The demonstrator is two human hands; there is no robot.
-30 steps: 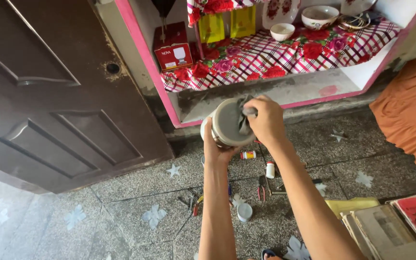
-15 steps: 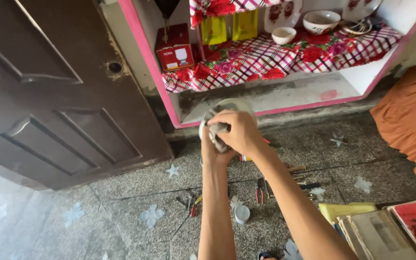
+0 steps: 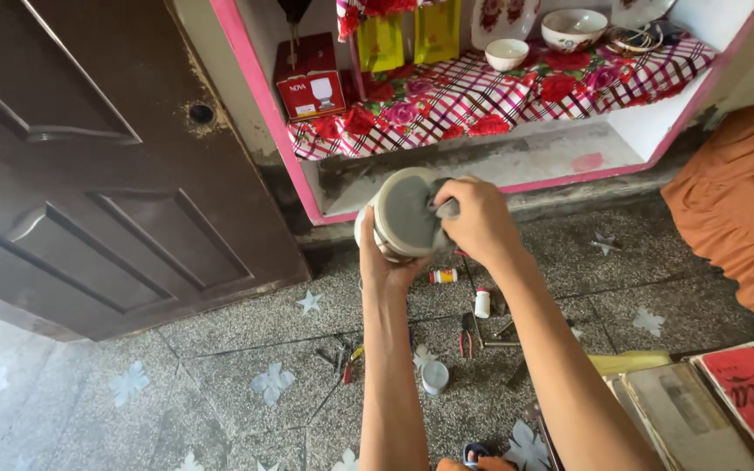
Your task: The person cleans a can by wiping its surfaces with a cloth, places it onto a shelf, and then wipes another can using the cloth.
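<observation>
My left hand (image 3: 379, 262) grips a round white fitting with a grey, dusty flat face (image 3: 405, 212) from below, holding it up in front of the shelf. My right hand (image 3: 480, 220) presses a small grey cloth (image 3: 445, 209) against the right side of that face. Both forearms reach up from the bottom of the view. The back of the fitting is hidden behind the face.
A dark brown door (image 3: 89, 166) stands at left. A pink-framed shelf (image 3: 499, 96) with a floral cloth, bowls and a red box is ahead. Pliers (image 3: 467, 333), small bottles (image 3: 482, 303), a white cap (image 3: 435, 377) lie on the stone floor; books (image 3: 700, 410) at right; orange cloth (image 3: 739, 201) far right.
My right hand moved the cloth across the fitting's face: over to the left side half a second ago, now back at the right side. The left hand keeps its grip.
</observation>
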